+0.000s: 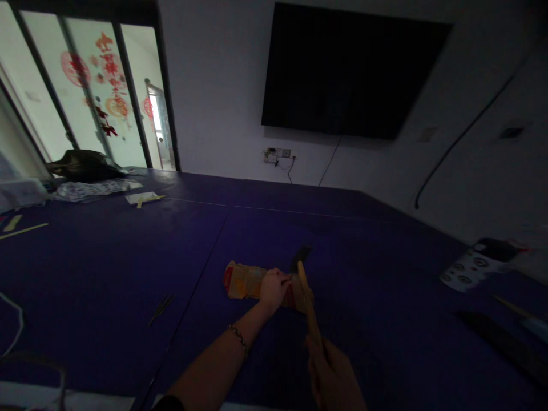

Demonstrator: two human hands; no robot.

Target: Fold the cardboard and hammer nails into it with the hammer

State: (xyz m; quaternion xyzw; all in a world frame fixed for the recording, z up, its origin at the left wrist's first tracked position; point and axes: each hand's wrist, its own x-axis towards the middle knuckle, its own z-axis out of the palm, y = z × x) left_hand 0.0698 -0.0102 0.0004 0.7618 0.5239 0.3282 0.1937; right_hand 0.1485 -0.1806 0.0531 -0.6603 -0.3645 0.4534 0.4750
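The right hand has its grip closed around the lower handle of a wooden-handled hammer. The handle slopes away from the near side, and the dark hammer head is positioned at the far right of a flattened cardboard piece; contact between head and cardboard cannot be determined. The cardboard lies on the purple worktop, centre, near side. The left hand rests over the cardboard, fingertips drawn together just left of the hammer head. Whether its grip clasps a small item cannot be determined. A bracelet encircles the left wrist. Several thin dark rods lie to the left, apart from the cardboard. A white tray is located far left; a circle-patterned container is located at right.
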